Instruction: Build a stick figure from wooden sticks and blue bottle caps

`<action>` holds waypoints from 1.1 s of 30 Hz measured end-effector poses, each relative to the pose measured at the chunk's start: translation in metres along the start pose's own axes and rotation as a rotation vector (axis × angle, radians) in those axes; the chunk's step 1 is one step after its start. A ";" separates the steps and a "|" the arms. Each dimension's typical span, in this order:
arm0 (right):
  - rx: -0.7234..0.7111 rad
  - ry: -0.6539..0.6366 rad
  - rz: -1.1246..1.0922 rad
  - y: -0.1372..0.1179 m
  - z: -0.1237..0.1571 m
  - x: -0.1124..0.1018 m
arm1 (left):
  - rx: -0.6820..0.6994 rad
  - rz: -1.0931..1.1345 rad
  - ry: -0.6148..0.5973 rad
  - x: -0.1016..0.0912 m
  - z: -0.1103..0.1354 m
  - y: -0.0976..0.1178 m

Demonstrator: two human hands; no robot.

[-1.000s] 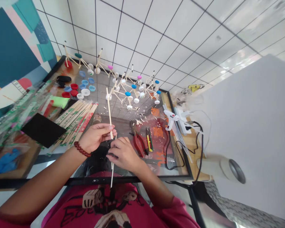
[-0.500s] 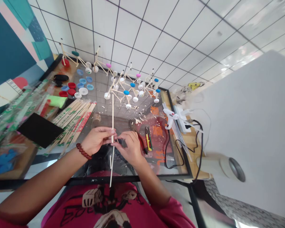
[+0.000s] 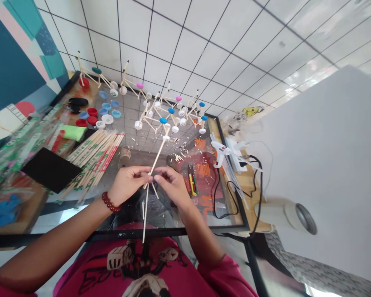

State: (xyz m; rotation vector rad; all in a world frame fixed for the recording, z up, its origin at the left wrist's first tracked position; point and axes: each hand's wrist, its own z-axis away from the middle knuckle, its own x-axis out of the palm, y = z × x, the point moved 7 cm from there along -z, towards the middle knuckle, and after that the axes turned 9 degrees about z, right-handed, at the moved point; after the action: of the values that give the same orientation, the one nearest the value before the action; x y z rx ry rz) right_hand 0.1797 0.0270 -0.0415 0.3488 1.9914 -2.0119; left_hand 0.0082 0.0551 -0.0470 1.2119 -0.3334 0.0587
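At the far left of the tabletop (image 3: 130, 216), a clear bag with something blue inside (image 3: 4, 212) lies near the edge; green-printed wrappers (image 3: 27, 132) spread beyond it, and a black sheet (image 3: 51, 170) rests next to a fanned heap of paper-sleeved sticks (image 3: 95, 154); red, blue and white caps (image 3: 92, 121) sit further back.

The left hand (image 3: 126, 185) comes in from that side, a beaded bracelet (image 3: 110, 202) at its wrist; its thumb and forefinger pinch a pale wooden stick (image 3: 159, 154) near the lower end, and the stick slants away and to the right, its far end out beyond both hands; a short stick (image 3: 155, 191) pokes out below the meeting fingertips, though I cannot tell which hand grips it; a thin long stick (image 3: 145, 214) runs from beneath the hands towards the person, over the table's near edge.

The right hand (image 3: 173, 187) closes in from the other side, thumb and fingers drawn together at the held stick, nearly meeting the left; behind the hands stand cap-and-stick models (image 3: 163, 115); just right of the right hand lies a yellow-and-black cutter (image 3: 192, 185); further right, a white glue gun (image 3: 220, 150) rests beside a power strip (image 3: 237, 156).
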 end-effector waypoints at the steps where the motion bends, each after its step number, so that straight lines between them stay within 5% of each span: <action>1: 0.029 -0.022 -0.034 0.001 -0.002 0.001 | 0.009 -0.031 -0.018 0.002 0.001 0.001; 7: 0.083 -0.074 -0.084 0.003 -0.010 0.012 | 0.005 -0.101 -0.079 0.008 0.005 0.000; 15: 0.177 -0.095 -0.169 0.009 -0.011 0.015 | -0.385 0.199 -0.194 0.010 0.003 -0.026; 28: 0.097 -0.057 -0.094 0.013 -0.011 0.011 | -0.405 0.153 -0.174 0.013 0.009 -0.024; 33: -0.140 0.049 0.163 0.000 0.002 -0.002 | -0.359 0.264 -0.038 0.006 0.004 -0.015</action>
State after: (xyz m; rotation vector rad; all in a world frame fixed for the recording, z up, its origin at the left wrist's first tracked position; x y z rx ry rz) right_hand 0.1815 0.0252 -0.0404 0.5154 2.0481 -1.7715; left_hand 0.0161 0.0447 -0.0580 0.8098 -0.5129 0.1960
